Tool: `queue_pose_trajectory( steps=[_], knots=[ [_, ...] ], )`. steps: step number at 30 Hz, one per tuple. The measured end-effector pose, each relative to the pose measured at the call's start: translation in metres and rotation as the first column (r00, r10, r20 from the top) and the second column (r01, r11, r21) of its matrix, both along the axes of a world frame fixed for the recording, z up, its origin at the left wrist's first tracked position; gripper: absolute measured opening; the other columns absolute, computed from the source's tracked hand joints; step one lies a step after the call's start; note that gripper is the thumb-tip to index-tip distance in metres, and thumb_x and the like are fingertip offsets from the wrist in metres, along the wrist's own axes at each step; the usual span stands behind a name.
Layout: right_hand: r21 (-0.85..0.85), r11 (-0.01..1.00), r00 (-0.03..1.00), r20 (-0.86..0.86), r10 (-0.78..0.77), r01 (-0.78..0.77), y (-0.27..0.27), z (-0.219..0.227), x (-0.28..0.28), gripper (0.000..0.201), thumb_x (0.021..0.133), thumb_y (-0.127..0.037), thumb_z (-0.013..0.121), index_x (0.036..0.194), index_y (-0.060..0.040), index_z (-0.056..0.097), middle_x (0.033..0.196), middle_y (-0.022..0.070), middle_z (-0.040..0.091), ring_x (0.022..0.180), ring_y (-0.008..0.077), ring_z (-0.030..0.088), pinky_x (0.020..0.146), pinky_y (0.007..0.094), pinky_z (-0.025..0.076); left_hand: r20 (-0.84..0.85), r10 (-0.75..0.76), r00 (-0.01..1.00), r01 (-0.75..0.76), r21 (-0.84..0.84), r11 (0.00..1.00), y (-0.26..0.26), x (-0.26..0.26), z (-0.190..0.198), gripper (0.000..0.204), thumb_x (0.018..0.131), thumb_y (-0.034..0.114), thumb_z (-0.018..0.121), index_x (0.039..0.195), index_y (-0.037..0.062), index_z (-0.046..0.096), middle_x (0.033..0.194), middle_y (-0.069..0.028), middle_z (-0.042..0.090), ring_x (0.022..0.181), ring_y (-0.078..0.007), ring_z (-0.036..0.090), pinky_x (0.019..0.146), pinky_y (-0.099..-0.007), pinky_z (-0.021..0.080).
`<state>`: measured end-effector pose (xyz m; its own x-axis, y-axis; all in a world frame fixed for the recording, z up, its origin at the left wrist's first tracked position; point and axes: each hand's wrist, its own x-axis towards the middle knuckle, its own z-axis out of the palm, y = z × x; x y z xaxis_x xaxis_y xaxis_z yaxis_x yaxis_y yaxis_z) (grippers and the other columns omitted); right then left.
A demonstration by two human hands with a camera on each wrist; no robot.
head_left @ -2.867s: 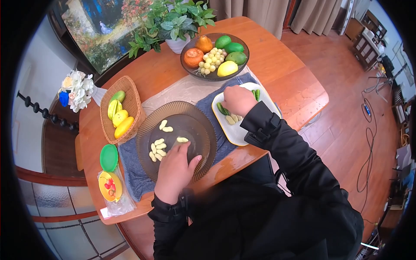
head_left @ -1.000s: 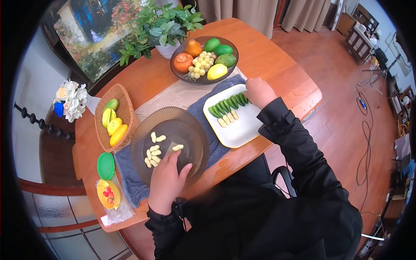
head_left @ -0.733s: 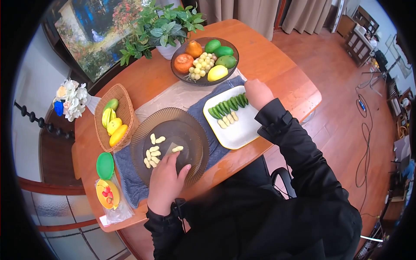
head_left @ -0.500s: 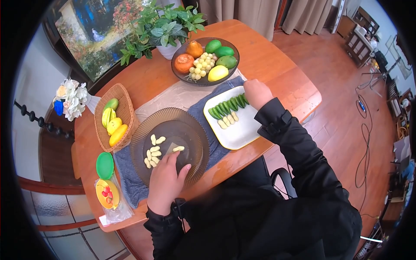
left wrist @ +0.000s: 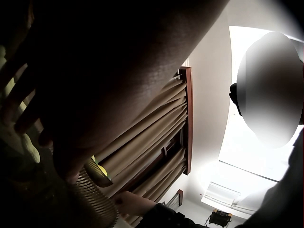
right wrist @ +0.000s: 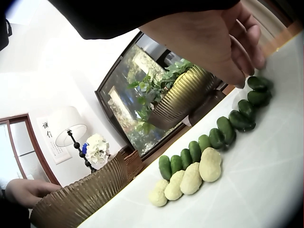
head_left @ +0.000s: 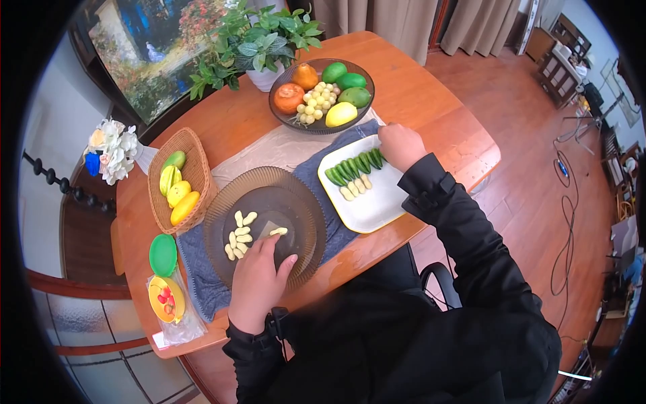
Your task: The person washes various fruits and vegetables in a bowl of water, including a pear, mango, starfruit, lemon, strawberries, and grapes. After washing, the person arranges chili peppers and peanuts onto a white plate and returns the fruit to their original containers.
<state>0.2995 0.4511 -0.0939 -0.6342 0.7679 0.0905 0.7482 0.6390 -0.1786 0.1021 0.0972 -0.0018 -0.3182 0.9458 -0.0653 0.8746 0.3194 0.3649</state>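
My left hand (head_left: 258, 283) lies over the near side of a large ribbed brown plate (head_left: 306, 202), fingers extended, thumb spread. A single peanut (head_left: 278, 231) sits at the tip of the index finger, and several more peanuts (head_left: 242, 238) are grouped left of it. My right hand (head_left: 402, 147) is at the far right corner of a white tray (head_left: 370, 205) with a yellow rim. Its curled fingers and thumb pinch the end of the last small green cucumber (right wrist: 257, 84) in a row. Along that row's near side lie several peanuts (right wrist: 191, 178).
Beyond the tray stands a dark fruit bowl (head_left: 323, 124) with grapes and other fruit. A wicker basket (head_left: 202, 145) of fruit is on the left, near a green lid (head_left: 163, 255) and a yellow bowl (head_left: 158, 311). A blue towel (head_left: 202, 276) lies under plate and tray.
From over the middle of the tray, my right hand has moved to its far right corner, uncovering the cucumber row. My left hand keeps its place on the plate; the last half second is nearly still.
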Motion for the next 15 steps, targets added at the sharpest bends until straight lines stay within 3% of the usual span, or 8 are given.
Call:
queue_pose_trajectory(
  steps=[6,8,9,11,15],
  knots=[
    [-0.028,1.000,1.000,0.010,0.014,-0.014,-0.003,0.008,-0.002,0.018,0.096,-0.011,0.068,0.103,-0.0007,0.081,0.106,0.0211,0.080,0.099,0.0404,0.079,0.083,0.0506,0.065,-0.007,0.003,1.000,-0.003,0.001,1.000,0.000,0.000,0.002,0.052,0.103,0.034,0.075,0.141,-0.0008,0.067,0.134,-0.0242,0.072,0.123,-0.0433,0.069,0.105,-0.0492,0.054],
    [-0.046,0.971,0.964,-0.143,0.224,-0.233,-0.011,0.010,-0.003,0.022,0.098,-0.015,0.068,0.109,-0.0012,0.080,0.111,0.0196,0.078,0.104,0.0402,0.076,0.090,0.0508,0.062,-0.004,-0.001,1.000,0.001,0.005,1.000,0.000,0.001,0.003,0.052,0.103,0.033,0.076,0.141,-0.0008,0.067,0.134,-0.0241,0.072,0.123,-0.0431,0.069,0.105,-0.0490,0.054],
    [-0.045,0.971,0.964,-0.145,0.225,-0.233,-0.011,0.009,-0.006,0.022,0.098,-0.015,0.068,0.109,-0.0012,0.080,0.111,0.0196,0.078,0.104,0.0402,0.076,0.090,0.0508,0.062,-0.006,-0.001,1.000,0.001,0.006,1.000,0.000,0.002,0.004,0.052,0.103,0.033,0.076,0.141,-0.0008,0.067,0.134,-0.0241,0.072,0.123,-0.0431,0.069,0.105,-0.0490,0.054],
    [-0.070,0.844,0.823,-0.278,0.496,-0.532,-0.013,0.003,-0.017,0.024,0.100,-0.016,0.066,0.114,-0.0018,0.079,0.114,0.0190,0.076,0.108,0.0406,0.074,0.098,0.0507,0.059,0.041,0.033,0.999,-0.031,-0.055,0.998,0.001,0.003,0.007,0.051,0.103,0.030,0.075,0.143,0.0000,0.064,0.141,-0.0231,0.069,0.131,-0.0431,0.066,0.112,-0.0482,0.053],
    [-0.067,0.795,0.778,-0.269,0.567,-0.603,-0.015,-0.008,-0.039,0.027,0.096,-0.010,0.064,0.116,-0.0026,0.081,0.112,0.0194,0.076,0.110,0.0406,0.073,0.099,0.0503,0.058,0.041,0.034,0.999,-0.032,-0.056,0.998,0.003,0.003,0.006,0.051,0.103,0.030,0.075,0.143,0.0000,0.064,0.141,-0.0236,0.069,0.131,-0.0432,0.066,0.112,-0.0482,0.053]
  ],
)
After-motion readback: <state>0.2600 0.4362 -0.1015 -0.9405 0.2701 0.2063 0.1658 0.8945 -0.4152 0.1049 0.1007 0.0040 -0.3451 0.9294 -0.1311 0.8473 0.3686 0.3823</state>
